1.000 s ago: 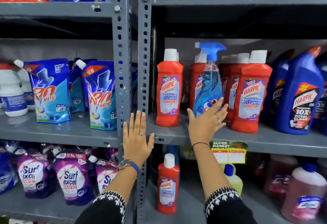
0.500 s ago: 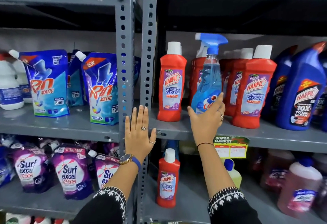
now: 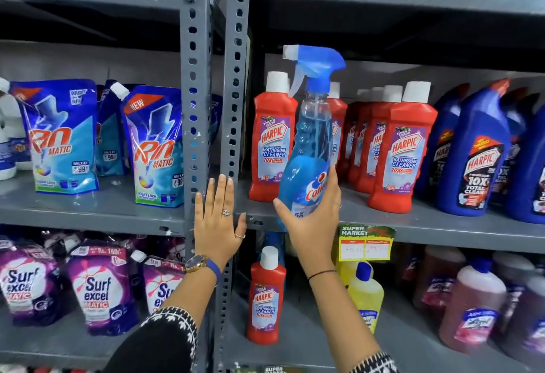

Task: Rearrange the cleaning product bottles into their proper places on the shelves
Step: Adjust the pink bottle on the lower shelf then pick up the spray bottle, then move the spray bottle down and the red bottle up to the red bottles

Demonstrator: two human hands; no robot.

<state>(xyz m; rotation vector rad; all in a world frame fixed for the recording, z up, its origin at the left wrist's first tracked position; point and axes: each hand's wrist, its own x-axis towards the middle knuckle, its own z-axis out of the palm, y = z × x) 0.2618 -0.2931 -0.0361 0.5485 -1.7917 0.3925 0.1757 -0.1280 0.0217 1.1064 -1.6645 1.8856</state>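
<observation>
My right hand [image 3: 314, 222] grips the base of a blue spray bottle [image 3: 312, 142] with a blue trigger head, holding it tilted and lifted in front of the middle shelf [image 3: 442, 222]. Behind it stand several red Harpic bathroom cleaner bottles [image 3: 404, 148], and blue Harpic bottles [image 3: 477, 154] fill the right end. My left hand [image 3: 216, 225] lies flat with fingers spread against the grey shelf upright [image 3: 196, 107], holding nothing. One lone red Harpic bottle [image 3: 267, 299] stands on the lower shelf.
Blue Rin pouches [image 3: 63, 137] sit on the left middle shelf, purple Surf Excel pouches [image 3: 100, 290] below them. A yellow bottle [image 3: 365, 293] and pink bottles [image 3: 472, 305] occupy the lower right shelf. A price tag [image 3: 365, 243] hangs from the shelf edge.
My right hand closed around the spray bottle and pulled it forward off the shelf, out from among the red bottles. My left hand stayed on the upright.
</observation>
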